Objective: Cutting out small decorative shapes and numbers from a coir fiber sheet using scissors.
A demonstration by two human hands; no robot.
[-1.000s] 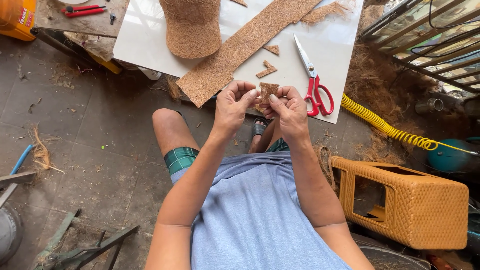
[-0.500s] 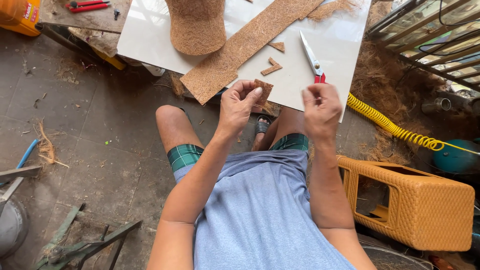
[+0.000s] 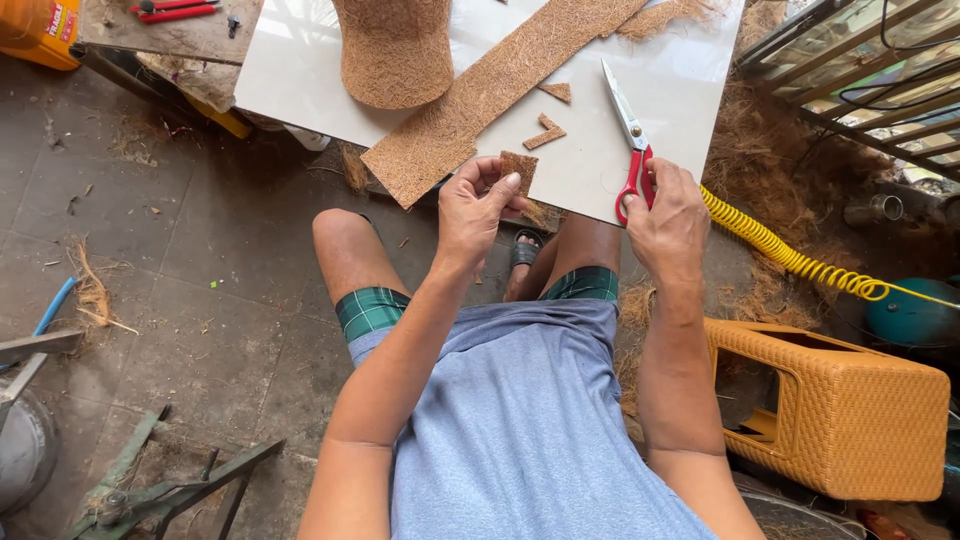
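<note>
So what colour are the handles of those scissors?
Red, on the scissors under the right hand; the head view shows them.

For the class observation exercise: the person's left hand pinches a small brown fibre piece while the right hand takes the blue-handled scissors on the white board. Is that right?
Not quite. The head view shows the scissors have red handles, not blue. The rest holds: the left hand pinches the small brown fibre piece, and the right hand grips the scissors on the white board.

One scissors (image 3: 633, 150), two hands (image 3: 478, 210)
</note>
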